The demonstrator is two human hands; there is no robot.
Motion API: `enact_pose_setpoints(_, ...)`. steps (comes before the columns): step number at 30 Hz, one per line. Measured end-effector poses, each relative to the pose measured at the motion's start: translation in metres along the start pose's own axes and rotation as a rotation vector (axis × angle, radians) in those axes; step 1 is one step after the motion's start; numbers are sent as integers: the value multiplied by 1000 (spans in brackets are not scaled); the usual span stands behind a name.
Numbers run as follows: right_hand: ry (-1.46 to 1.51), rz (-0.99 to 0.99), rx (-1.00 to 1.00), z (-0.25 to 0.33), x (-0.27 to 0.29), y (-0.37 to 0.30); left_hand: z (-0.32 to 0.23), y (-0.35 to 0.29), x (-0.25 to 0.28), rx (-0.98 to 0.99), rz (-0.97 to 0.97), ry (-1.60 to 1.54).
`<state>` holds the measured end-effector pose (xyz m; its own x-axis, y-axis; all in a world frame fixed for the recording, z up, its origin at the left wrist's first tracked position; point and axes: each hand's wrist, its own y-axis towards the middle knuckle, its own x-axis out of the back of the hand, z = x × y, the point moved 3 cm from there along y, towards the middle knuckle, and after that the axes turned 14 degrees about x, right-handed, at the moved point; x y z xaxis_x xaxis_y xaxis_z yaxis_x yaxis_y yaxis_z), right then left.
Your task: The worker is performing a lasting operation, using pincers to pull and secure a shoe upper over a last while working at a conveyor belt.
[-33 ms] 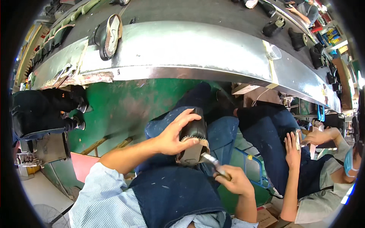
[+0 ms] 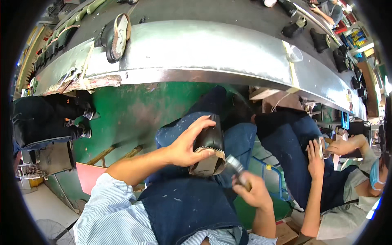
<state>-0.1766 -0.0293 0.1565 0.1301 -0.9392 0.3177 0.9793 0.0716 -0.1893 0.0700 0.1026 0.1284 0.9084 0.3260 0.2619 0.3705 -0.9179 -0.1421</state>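
Left forearm enters from lower left, sleeve of blue-and-white striped cloth pushed up, and angles up and right across the lap. Left hand is curled over the glossy black leather shoe upper: fingers spread across its top, thumb pressed to its near side, clamped on it. The shoe sits above the knees, tan underside with a pale stitched rim facing down and right.

Right forearm rises from the lower edge. Right hand is closed in a fist around a short metal-headed hand tool, whose shiny grey head lies just beside the shoe's underside; contact cannot be told.

Lap is covered by a dark blue apron flecked with pale specks. Ahead, a long curved grey metal conveyor edge carries a black shoe with pale insole, tipped on its side. On the right, a seated co-worker's hands hold a small object.
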Motion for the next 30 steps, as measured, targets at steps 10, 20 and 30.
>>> enact_pose_setpoints(10, 6, -289, -31, 10, 70, 73, 8, -10, -53, -132, 226, 236)
enact_pose_setpoints(20, 579, -887, -119, -110, 22, -61, 31, 11, -53, 389, 183, -186)
enact_pose_setpoints(30, 809, -675, -104, -110, -73, -23, -3, 126, -101, 404, 441, -653)
